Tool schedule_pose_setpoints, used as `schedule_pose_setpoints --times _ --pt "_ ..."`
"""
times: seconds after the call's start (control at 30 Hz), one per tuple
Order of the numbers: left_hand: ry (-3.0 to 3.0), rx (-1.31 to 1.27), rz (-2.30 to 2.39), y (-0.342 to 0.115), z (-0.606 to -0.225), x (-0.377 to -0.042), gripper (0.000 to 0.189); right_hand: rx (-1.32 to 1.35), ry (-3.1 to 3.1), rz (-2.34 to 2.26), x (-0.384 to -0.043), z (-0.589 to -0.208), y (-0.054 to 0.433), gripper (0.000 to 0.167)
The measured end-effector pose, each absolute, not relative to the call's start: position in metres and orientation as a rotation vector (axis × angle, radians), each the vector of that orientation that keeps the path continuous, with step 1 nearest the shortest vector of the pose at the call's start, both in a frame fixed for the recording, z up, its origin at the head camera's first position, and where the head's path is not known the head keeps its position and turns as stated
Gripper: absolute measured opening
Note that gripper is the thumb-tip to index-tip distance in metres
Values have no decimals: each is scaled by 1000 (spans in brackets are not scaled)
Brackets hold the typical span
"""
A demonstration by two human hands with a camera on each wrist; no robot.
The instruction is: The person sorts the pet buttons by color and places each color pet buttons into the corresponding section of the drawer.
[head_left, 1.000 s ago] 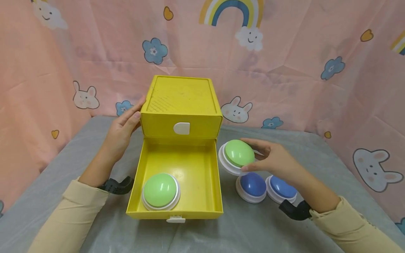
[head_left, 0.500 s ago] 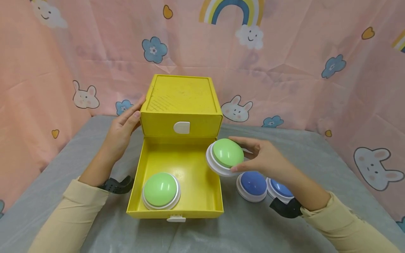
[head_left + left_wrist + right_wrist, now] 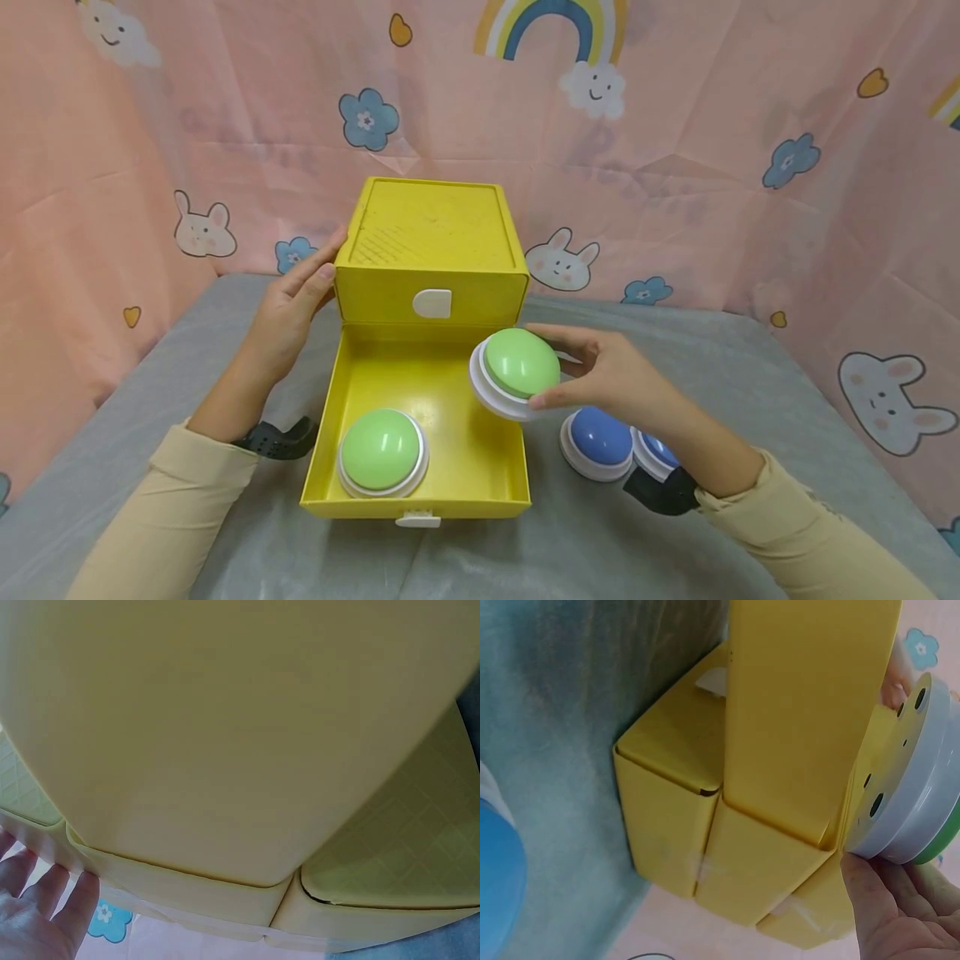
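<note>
A green push button (image 3: 521,362) with a white base is held at its right side by my right hand (image 3: 626,379), above the right wall of the pulled-out yellow drawer (image 3: 476,462). It is tilted; its white underside with dark holes shows in the right wrist view. A second green push button (image 3: 380,450) sits in the drawer's front left. My left hand (image 3: 288,317) rests against the left side of the yellow drawer cabinet (image 3: 435,225), fingers fairly straight along it. The left wrist view shows the drawer's underside and the fingertips (image 3: 79,900) on the cabinet's side.
Two blue push buttons, one nearer (image 3: 602,437) and one partly hidden behind the right wrist (image 3: 656,454), stand on the grey cloth right of the drawer. A white handle (image 3: 417,520) sticks out from the drawer's front. A pink printed curtain (image 3: 675,208) hangs behind.
My right hand has carried the green push button left, from beside the drawer to over its right wall. The left hand, cabinet and drawer have stayed put.
</note>
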State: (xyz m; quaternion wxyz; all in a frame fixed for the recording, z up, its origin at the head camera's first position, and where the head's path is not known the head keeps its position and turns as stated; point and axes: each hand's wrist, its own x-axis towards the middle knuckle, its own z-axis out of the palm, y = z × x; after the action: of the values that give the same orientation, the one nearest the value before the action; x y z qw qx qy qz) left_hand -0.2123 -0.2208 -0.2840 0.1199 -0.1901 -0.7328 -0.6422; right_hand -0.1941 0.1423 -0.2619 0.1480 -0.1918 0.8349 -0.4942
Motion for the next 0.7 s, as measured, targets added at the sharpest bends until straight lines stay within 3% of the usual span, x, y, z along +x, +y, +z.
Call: schedule_pose_setpoints --times 0.7 --pt "-2150 -542 -1879 -221 -284 -212 52 -597 2390 -1416 -198 -268 113 82"
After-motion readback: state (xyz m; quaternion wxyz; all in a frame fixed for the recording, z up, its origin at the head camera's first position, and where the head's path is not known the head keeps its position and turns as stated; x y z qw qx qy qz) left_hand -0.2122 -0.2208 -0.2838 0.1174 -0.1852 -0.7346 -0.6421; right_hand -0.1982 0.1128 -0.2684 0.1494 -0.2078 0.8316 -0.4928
